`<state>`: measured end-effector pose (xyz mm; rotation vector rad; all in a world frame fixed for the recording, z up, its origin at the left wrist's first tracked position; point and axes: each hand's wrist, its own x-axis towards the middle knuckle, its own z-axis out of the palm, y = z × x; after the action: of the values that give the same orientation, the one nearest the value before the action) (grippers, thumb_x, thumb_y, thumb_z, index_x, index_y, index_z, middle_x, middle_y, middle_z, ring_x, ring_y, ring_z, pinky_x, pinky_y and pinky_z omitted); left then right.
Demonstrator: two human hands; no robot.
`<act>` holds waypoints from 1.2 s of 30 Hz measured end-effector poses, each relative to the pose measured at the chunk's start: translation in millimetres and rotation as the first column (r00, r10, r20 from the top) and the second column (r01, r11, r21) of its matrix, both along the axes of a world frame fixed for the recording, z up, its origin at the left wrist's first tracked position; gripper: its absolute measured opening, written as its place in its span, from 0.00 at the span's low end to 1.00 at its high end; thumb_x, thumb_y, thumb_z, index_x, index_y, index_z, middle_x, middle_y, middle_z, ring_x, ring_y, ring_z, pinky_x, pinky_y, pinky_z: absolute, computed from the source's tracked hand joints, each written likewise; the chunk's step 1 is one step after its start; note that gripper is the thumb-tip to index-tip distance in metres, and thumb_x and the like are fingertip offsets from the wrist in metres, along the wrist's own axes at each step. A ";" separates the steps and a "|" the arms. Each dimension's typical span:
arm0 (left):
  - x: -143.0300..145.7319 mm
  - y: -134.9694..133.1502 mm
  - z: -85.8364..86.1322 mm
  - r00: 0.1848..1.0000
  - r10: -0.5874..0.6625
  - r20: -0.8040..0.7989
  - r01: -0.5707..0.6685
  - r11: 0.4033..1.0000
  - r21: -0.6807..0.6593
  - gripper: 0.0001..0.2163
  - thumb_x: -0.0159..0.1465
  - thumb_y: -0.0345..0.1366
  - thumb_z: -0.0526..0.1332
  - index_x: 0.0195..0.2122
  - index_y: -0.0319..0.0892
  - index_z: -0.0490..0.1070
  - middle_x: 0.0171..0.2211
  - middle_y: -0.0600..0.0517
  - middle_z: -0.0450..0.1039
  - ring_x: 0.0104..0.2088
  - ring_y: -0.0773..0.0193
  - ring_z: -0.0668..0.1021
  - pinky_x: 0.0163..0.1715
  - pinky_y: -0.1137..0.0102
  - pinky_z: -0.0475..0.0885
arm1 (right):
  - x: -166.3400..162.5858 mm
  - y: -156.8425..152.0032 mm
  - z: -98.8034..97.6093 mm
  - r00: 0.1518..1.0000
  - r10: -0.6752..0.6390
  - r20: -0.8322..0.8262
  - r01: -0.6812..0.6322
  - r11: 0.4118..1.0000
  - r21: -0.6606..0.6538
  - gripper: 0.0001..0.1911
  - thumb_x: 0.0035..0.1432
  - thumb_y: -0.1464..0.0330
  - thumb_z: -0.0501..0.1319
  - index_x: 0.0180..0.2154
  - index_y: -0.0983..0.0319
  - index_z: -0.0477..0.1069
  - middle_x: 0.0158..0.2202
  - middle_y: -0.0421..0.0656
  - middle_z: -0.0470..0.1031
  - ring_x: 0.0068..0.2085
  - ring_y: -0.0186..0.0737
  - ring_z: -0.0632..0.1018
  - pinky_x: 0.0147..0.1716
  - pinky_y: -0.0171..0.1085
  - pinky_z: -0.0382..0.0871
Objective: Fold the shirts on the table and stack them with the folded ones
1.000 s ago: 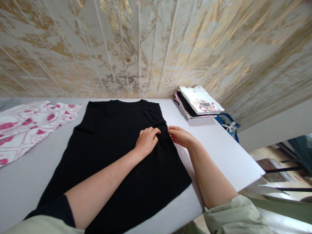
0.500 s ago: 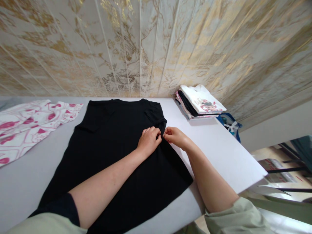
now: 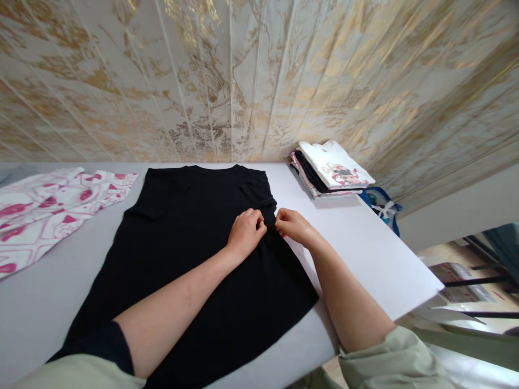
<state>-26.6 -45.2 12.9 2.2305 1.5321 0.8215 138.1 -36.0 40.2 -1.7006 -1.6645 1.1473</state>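
A black T-shirt lies spread on the white table, its neckline toward the wall and its sleeves turned inward over the body. My left hand pinches the cloth a little inside the right-hand edge, just below the sleeve. Close beside it, my right hand is closed on the side edge of the same shirt. Only a narrow strip of black cloth shows between the two hands. Some fingertips of both hands are hidden.
At the table's back right stands a stack of folded clothes, a white printed one on top. Behind it is a blue bag. A pink-and-white patterned garment lies at left. A gold-patterned curtain borders the back.
My right hand has shifted slightly right, away from the left hand, widening the strip of cloth between them. The left hand has barely moved.
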 end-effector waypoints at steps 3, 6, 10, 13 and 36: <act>-4.7 1.6 2.2 0.999 0.045 0.005 -0.045 0.999 -0.016 0.05 0.61 0.29 0.56 0.28 0.44 0.65 0.32 0.52 0.69 0.36 0.61 0.73 0.36 0.68 0.65 | 8.7 0.9 6.7 0.991 -0.081 -0.109 0.063 0.985 -0.163 0.09 0.49 0.79 0.55 0.24 0.60 0.60 0.19 0.36 0.70 0.21 0.33 0.73 0.23 0.31 0.67; -8.6 2.1 4.1 0.996 0.060 -0.059 -0.061 0.998 -0.012 0.06 0.61 0.29 0.56 0.28 0.44 0.65 0.32 0.52 0.69 0.36 0.60 0.73 0.38 0.67 0.65 | 14.0 0.6 12.3 0.987 -0.092 -0.130 0.064 0.976 -0.208 0.10 0.51 0.80 0.56 0.24 0.61 0.61 0.18 0.37 0.71 0.21 0.33 0.75 0.22 0.30 0.69; -8.6 0.0 3.8 0.993 0.017 -0.114 -0.015 1.000 0.019 0.05 0.64 0.33 0.56 0.30 0.45 0.66 0.33 0.52 0.71 0.38 0.59 0.73 0.41 0.65 0.64 | 14.7 -0.3 14.1 0.986 -0.088 -0.140 0.054 0.973 -0.226 0.11 0.54 0.80 0.56 0.24 0.61 0.61 0.18 0.37 0.71 0.20 0.32 0.74 0.21 0.29 0.69; -7.3 -1.3 2.9 0.993 0.017 -0.114 -0.014 1.000 0.024 0.06 0.64 0.38 0.58 0.31 0.45 0.66 0.34 0.51 0.71 0.39 0.58 0.73 0.42 0.64 0.65 | 15.3 -0.2 12.9 0.981 -0.081 -0.177 0.037 0.971 -0.238 0.11 0.55 0.79 0.57 0.25 0.62 0.62 0.18 0.37 0.72 0.20 0.31 0.74 0.21 0.28 0.69; 0.1 -30.5 13.5 0.966 -0.153 -0.208 0.134 0.985 -0.105 0.02 0.64 0.33 0.58 0.38 0.46 0.67 0.41 0.51 0.67 0.43 0.59 0.73 0.43 0.65 0.68 | 14.4 -14.3 16.7 0.971 -0.007 -0.239 -0.069 0.949 -0.306 0.08 0.55 0.69 0.64 0.30 0.61 0.64 0.21 0.36 0.72 0.23 0.30 0.74 0.23 0.29 0.70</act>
<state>-26.5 -75.7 26.5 2.3933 1.4443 0.4719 152.5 -50.3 56.9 -1.6423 -1.4241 1.6328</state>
